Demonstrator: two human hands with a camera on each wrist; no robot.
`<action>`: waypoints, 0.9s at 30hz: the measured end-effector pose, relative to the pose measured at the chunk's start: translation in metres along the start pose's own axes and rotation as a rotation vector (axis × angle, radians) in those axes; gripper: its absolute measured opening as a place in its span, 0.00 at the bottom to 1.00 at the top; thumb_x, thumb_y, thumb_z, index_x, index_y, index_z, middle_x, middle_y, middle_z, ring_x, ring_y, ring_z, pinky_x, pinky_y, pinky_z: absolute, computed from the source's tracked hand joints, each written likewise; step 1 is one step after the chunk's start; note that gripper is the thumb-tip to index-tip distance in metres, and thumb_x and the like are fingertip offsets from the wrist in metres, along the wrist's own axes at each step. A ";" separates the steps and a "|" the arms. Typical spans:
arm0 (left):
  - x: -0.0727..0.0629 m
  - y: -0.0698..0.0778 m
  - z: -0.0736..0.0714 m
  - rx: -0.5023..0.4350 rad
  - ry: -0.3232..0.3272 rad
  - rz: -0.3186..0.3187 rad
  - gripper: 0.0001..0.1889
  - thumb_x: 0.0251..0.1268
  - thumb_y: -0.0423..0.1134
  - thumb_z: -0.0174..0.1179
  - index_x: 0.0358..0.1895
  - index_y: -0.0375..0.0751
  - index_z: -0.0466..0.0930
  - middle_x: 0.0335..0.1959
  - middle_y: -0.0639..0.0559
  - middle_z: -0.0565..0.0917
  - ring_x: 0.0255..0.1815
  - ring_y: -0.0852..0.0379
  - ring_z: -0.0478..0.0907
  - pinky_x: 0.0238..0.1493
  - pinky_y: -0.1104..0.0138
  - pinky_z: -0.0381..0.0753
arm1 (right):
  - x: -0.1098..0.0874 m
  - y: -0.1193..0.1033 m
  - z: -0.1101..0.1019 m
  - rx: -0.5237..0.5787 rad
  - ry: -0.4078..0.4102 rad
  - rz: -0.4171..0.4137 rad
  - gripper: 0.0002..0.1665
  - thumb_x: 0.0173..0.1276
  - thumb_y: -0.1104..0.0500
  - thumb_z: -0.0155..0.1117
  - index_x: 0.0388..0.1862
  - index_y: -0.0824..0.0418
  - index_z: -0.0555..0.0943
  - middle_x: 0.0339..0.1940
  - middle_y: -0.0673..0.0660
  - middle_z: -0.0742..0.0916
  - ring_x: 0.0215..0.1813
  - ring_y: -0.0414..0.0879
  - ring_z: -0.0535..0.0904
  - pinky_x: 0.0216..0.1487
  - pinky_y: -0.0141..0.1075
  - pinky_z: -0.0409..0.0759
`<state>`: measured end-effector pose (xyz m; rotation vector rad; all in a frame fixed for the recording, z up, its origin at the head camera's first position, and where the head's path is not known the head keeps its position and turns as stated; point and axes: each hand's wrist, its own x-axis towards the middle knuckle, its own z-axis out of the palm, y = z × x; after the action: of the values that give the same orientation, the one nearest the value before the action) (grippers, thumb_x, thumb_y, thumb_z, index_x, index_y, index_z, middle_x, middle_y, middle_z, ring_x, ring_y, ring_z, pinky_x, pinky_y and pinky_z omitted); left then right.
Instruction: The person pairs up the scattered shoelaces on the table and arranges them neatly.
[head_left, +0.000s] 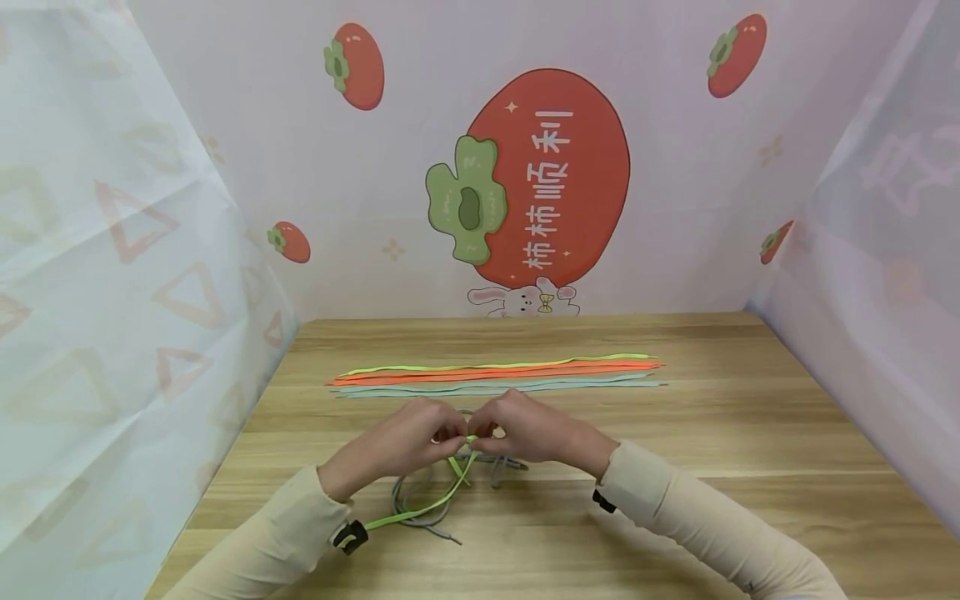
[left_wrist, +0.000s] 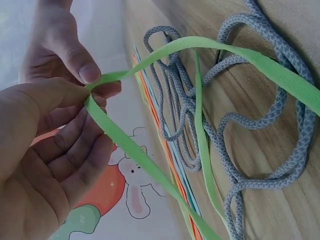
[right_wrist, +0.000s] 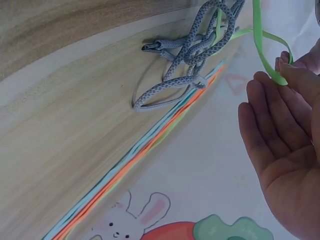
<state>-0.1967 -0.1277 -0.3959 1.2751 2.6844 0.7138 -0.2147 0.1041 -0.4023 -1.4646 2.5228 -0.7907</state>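
Note:
My left hand (head_left: 408, 433) and right hand (head_left: 528, 429) meet above the middle of the table. Between them they pinch a flat bright green shoelace (left_wrist: 135, 150), each with thumb and fingers. In the left wrist view the lace bends sharply at the fingertips, and two lengths run away from there. Below the hands lies a grey patterned round cord (right_wrist: 195, 45), looped and tangled on the wood. Part of the green lace hangs down among the cord's loops. Whether the lace is knotted at the pinch is hidden by the fingers.
Beyond the hands, several flat laces lie side by side across the table (head_left: 712, 433): yellow-green (head_left: 405, 367), orange (head_left: 525, 369) and pale blue (head_left: 585, 384). A printed cloth backdrop (head_left: 675, 208) rises behind the table, with white sheets at both sides.

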 end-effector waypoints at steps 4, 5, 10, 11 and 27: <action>0.000 -0.001 0.000 -0.002 0.001 0.007 0.09 0.78 0.35 0.62 0.37 0.49 0.88 0.26 0.64 0.81 0.24 0.72 0.68 0.27 0.75 0.72 | -0.001 0.001 0.001 0.006 -0.019 -0.001 0.08 0.79 0.59 0.66 0.47 0.58 0.91 0.39 0.49 0.93 0.37 0.26 0.83 0.42 0.25 0.85; 0.000 -0.002 0.001 0.000 0.000 0.008 0.09 0.78 0.35 0.62 0.37 0.50 0.88 0.26 0.65 0.81 0.24 0.72 0.68 0.27 0.75 0.72 | -0.002 0.001 0.000 0.007 -0.027 0.000 0.09 0.79 0.59 0.66 0.48 0.58 0.91 0.39 0.50 0.93 0.36 0.26 0.83 0.41 0.23 0.83; -0.001 -0.003 0.001 0.007 -0.022 0.010 0.09 0.79 0.36 0.61 0.37 0.52 0.87 0.25 0.65 0.78 0.24 0.72 0.66 0.27 0.76 0.69 | -0.005 0.003 -0.001 0.018 -0.060 -0.017 0.10 0.79 0.62 0.64 0.49 0.59 0.91 0.39 0.50 0.93 0.36 0.26 0.82 0.40 0.21 0.81; -0.001 -0.003 0.001 0.008 -0.026 0.012 0.09 0.79 0.36 0.61 0.36 0.52 0.86 0.25 0.65 0.78 0.24 0.72 0.66 0.27 0.76 0.68 | -0.006 0.004 -0.001 0.021 -0.062 -0.024 0.10 0.79 0.62 0.64 0.49 0.59 0.91 0.38 0.50 0.93 0.35 0.26 0.82 0.40 0.21 0.81; -0.004 -0.008 0.005 -0.016 -0.055 0.044 0.08 0.77 0.33 0.63 0.34 0.43 0.86 0.28 0.54 0.85 0.26 0.72 0.67 0.30 0.76 0.70 | -0.022 0.013 -0.004 0.088 -0.146 0.052 0.09 0.78 0.60 0.65 0.43 0.60 0.91 0.30 0.41 0.87 0.30 0.26 0.75 0.33 0.23 0.78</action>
<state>-0.1984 -0.1331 -0.4046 1.3333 2.6103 0.6932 -0.2145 0.1291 -0.4080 -1.3705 2.3775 -0.7475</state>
